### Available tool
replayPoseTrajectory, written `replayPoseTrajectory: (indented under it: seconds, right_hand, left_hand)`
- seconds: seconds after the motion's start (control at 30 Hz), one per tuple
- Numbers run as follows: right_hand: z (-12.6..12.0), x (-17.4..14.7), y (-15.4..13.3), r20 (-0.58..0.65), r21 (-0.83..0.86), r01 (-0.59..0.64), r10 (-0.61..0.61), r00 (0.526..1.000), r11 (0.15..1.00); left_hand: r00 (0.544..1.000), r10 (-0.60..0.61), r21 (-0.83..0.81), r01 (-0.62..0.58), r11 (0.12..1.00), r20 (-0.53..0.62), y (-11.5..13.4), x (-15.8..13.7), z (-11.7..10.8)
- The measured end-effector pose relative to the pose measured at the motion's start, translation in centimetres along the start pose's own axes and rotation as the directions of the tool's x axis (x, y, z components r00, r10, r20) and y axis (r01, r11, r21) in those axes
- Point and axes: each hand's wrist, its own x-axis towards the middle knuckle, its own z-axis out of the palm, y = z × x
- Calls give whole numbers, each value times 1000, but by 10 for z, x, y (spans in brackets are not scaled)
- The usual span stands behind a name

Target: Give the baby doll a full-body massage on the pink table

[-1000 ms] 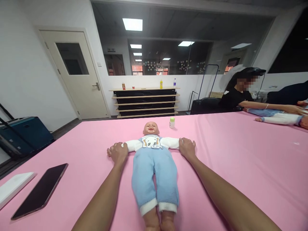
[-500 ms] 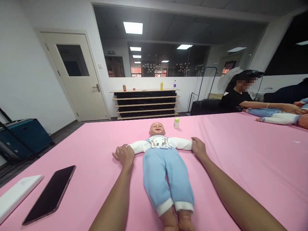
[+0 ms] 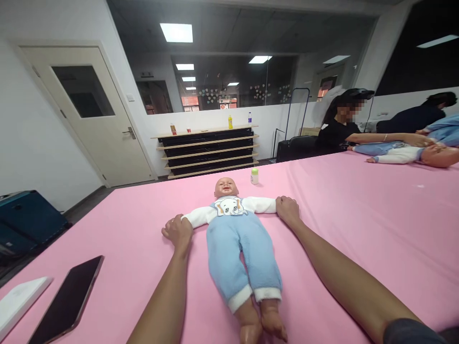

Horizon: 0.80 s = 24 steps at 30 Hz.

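Note:
A baby doll (image 3: 238, 243) lies on its back on the pink-covered table (image 3: 136, 215), arms stretched out to both sides and feet toward me. It wears fuzzy blue trousers and a white-sleeved top with an elephant face on the chest. My left hand (image 3: 178, 230) is closed around the end of the doll's arm on the left, hiding the doll's hand. On the other side, my right hand (image 3: 288, 210) wraps the opposite sleeve end, and that doll hand is hidden too. Beyond the doll's head stands a small white bottle with a green cap (image 3: 254, 176).
A dark phone (image 3: 68, 298) and a white box (image 3: 21, 303) lie at the table's left. At the far right a co-worker (image 3: 346, 124) reaches over another doll (image 3: 405, 154). Behind the table is a low shelf stack (image 3: 210, 153) with bottles on top.
My view has tilted and turned slightly right, so everything sits a little further left. Both hands stay on the doll's arms; my right hand's fingers have curled more over the sleeve end.

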Motion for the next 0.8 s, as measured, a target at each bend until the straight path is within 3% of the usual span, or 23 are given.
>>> replayPoseTrajectory:
  seconds: [0.13, 0.33, 0.43, 0.57, 0.63, 0.7, 0.8]
  right_hand:
    - [0, 1, 2, -20, -10, -3, 3, 1000, 1000]
    - [-5, 6, 7, -96, 161, -11, 26, 995, 987]
    - [-7, 7, 9, -55, 292, -39, 58, 997, 956]
    - [-8, 10, 10, -21, 434, -89, 109, 994, 896]
    - [-7, 11, 10, -38, 486, -105, 141, 989, 868]
    - [-6, 11, 9, -58, 527, -118, 174, 983, 842]
    - [-4, 10, 4, -28, 685, -120, 190, 981, 719]
  left_hand:
    - [998, 36, -3, -36, 999, 43, -7, 7, 0]
    - [966, 147, 77, -167, 983, 214, -23, 9, -17]
    - [968, 162, 143, -190, 971, 191, -26, 5, -21]
    - [993, 81, 138, -92, 986, 83, -27, 5, -23]
    - [999, 36, 54, -36, 998, 6, -27, 7, -25]
    - [998, -32, -129, 25, 991, -48, -25, 9, -26]
    - [978, -198, -552, 129, 824, -67, -19, 11, -23]
